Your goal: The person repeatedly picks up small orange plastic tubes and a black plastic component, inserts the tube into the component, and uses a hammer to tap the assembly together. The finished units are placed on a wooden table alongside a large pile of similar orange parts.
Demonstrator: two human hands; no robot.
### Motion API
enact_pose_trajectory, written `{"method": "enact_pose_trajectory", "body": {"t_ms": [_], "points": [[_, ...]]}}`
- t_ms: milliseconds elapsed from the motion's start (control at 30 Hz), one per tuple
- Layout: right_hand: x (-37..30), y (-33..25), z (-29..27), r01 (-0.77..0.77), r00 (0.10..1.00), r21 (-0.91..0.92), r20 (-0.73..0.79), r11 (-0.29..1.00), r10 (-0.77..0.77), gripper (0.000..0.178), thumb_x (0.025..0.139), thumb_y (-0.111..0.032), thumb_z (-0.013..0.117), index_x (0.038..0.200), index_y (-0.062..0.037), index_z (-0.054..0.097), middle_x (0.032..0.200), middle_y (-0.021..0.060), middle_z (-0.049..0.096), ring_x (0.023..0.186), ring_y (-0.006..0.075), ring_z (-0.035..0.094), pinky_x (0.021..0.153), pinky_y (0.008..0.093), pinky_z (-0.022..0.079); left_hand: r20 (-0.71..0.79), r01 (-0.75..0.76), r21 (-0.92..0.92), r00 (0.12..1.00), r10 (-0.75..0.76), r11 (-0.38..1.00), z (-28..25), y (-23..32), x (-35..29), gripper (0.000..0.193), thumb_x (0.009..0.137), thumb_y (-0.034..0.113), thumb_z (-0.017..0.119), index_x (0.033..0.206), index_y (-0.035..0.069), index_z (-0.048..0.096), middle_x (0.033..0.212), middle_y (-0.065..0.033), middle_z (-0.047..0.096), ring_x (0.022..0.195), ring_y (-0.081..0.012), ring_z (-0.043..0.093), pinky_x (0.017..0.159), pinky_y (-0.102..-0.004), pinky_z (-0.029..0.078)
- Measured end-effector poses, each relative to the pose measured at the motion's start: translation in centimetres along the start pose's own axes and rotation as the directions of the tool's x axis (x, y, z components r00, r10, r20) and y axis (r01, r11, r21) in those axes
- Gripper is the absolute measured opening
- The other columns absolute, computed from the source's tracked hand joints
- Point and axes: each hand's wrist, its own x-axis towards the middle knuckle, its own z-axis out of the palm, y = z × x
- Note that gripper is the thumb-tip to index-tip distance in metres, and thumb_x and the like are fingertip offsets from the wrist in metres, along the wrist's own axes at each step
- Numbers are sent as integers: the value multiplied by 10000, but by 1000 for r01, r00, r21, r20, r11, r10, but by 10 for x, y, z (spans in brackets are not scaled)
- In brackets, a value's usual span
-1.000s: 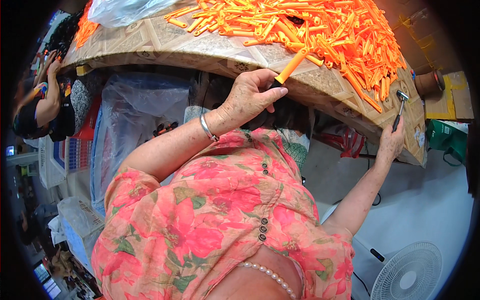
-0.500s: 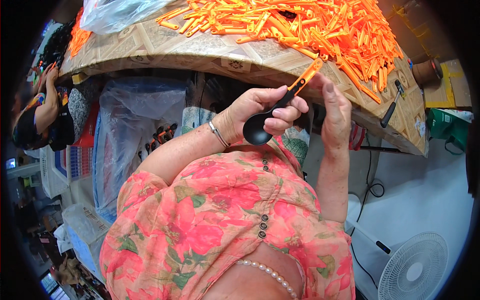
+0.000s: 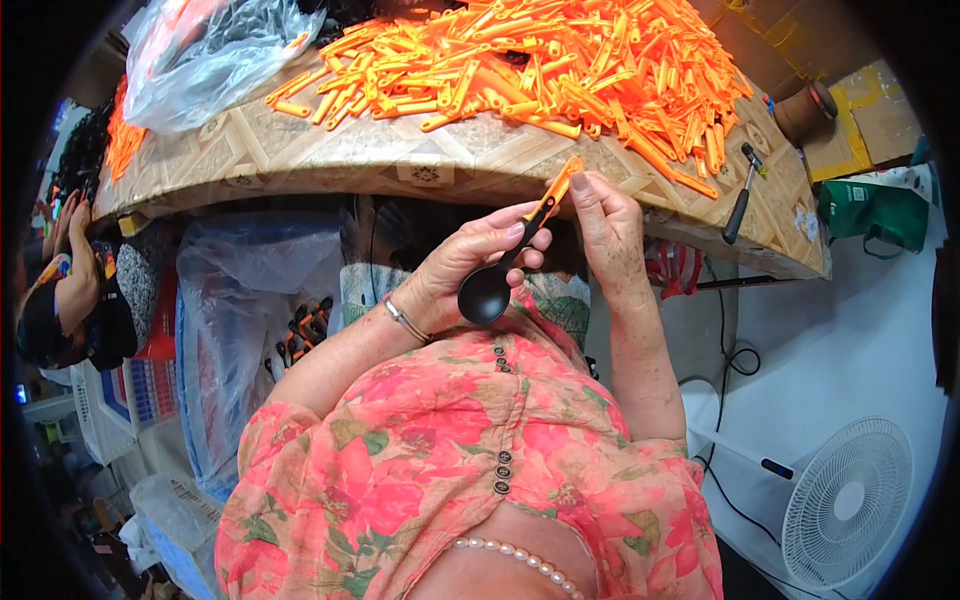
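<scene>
My left hand (image 3: 470,255) is closed around a black spoon (image 3: 485,294) with a deep round bowl, held in front of my chest. An orange handle piece (image 3: 566,174) covers the upper part of the spoon's black shaft. The bowl hangs below my left fingers, toward my body. At the top end of the orange piece, the thumb and fingers of my right hand (image 3: 612,232) are closed on it. Behind both hands, a large heap of loose orange handle pieces (image 3: 560,75) lies on the table (image 3: 330,160).
A hammer (image 3: 741,195) with a black grip lies at the table's right edge, near a brown spool (image 3: 805,112). Clear plastic bags (image 3: 215,65) are at the left. Beneath the table, a plastic-lined container (image 3: 255,300) holds black and orange pieces. A white fan (image 3: 848,500) stands at lower right.
The view has shifted, so the table appears lower and further left. My right fingers, apart beside the orange handle before, have closed on its top end. My left hand keeps holding the spoon.
</scene>
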Motion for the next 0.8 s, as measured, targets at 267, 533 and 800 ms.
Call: {"method": "enact_pose_trajectory", "body": {"t_ms": [267,533,800], "points": [[58,26,-87,-70,880,-884,-273,462,-390,272,909,-231,641,1127,-75,689,1107,105,642,1076,277,579,939,410,444,-146,-40,-15,989,38,999,-6,-2,-1,466,973,132,607,1404,34,460,1021,-36,615,897,-121,630,788,-247,579],[69,31,-103,-223,950,-891,-291,396,-118,236,876,-261,680,1063,-127,732,1087,59,646,1085,250,570,973,388,412,-133,-15,-17,991,13,1000,-9,-5,2,451,982,134,591,1401,25,464,1009,-31,611,868,-108,616,756,-239,564],[71,52,-115,-73,959,-802,-220,593,-179,241,871,-230,675,1085,-137,734,1054,62,660,1056,258,580,951,394,421,-152,1,-9,988,-2,1000,-10,-8,3,447,983,126,588,1400,22,466,1006,-31,608,854,-102,602,742,-225,556]]}}
